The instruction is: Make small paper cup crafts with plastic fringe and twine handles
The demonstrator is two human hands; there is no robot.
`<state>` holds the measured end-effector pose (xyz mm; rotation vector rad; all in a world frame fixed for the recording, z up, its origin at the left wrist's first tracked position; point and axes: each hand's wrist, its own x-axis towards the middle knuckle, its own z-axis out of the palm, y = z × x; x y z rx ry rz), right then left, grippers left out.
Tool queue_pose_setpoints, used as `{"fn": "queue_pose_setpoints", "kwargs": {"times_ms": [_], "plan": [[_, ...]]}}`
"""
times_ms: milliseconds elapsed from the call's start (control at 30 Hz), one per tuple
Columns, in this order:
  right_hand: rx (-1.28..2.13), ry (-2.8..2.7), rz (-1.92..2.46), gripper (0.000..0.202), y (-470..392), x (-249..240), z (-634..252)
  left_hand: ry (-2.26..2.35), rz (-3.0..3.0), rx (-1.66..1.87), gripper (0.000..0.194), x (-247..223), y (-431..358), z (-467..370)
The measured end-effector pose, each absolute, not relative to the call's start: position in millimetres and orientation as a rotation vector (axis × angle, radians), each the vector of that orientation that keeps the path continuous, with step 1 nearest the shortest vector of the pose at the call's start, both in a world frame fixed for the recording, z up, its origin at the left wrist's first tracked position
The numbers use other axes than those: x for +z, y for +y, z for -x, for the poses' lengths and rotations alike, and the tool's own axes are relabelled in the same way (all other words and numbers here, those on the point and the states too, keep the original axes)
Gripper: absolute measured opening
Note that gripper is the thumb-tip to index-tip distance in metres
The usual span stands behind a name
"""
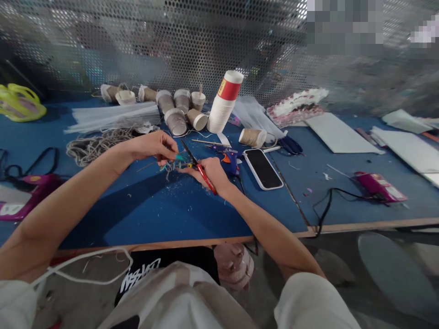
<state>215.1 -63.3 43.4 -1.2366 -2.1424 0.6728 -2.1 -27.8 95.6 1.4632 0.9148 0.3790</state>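
Pinched fingers of my left hand (158, 147) hold a small craft piece (168, 167) of thin strands with a bit of teal, too small to make out fully. My right hand (215, 174) is wrapped round red-handled scissors (205, 177), whose dark blades point up and left, close to my left fingertips. A small yellow bit shows between the two hands. Short scraps lie scattered on the blue table (144, 214) under them. Just right of my right hand are a blue glue gun (232, 157) and a phone (263, 169) with a white case.
Behind my hands stand a stack of paper cups (223, 103) and several twine-wrapped cups (175, 121). Grey cord (91, 148) lies left, near a magenta glue gun (37, 192). White boards (338, 132) and another magenta tool (380, 186) lie right. A perforated metal screen (137, 45) rises behind.
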Motion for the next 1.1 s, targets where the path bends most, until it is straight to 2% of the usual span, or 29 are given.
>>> {"fn": "queue_pose_setpoints", "kwargs": {"times_ms": [200,433,567,633,800,1000,1100], "plan": [[0.616,-2.026,1.228,0.062,-70.3,57.0,-216.4,0.955,-1.428,0.429,0.02,98.5,-26.3,4.9],[0.818,-1.914,1.242,0.05,-75.3,55.7,-218.1,1.025,-1.472,0.456,0.019,106.8,-25.9,11.2],[1.014,-1.932,1.061,0.036,-72.2,54.2,-221.4,1.079,-1.52,0.553,0.018,114.9,-24.9,22.0],[1.056,-1.945,1.006,0.036,-70.6,54.2,-221.1,1.109,-1.523,0.614,0.017,121.0,-24.2,29.2],[0.918,-1.897,1.18,0.034,-66.5,57.9,-215.0,1.21,-1.501,0.754,0.015,140.7,-23.6,48.7],[0.59,-2.11,1.497,0.046,-45.7,67.7,-192.0,1.27,-1.456,1.069,0.012,152.0,-25.8,63.2],[0.681,-2.269,1.548,0.042,-26.3,73.5,-163.1,1.298,-1.421,1.164,0.011,152.6,-28.0,60.1]]}}
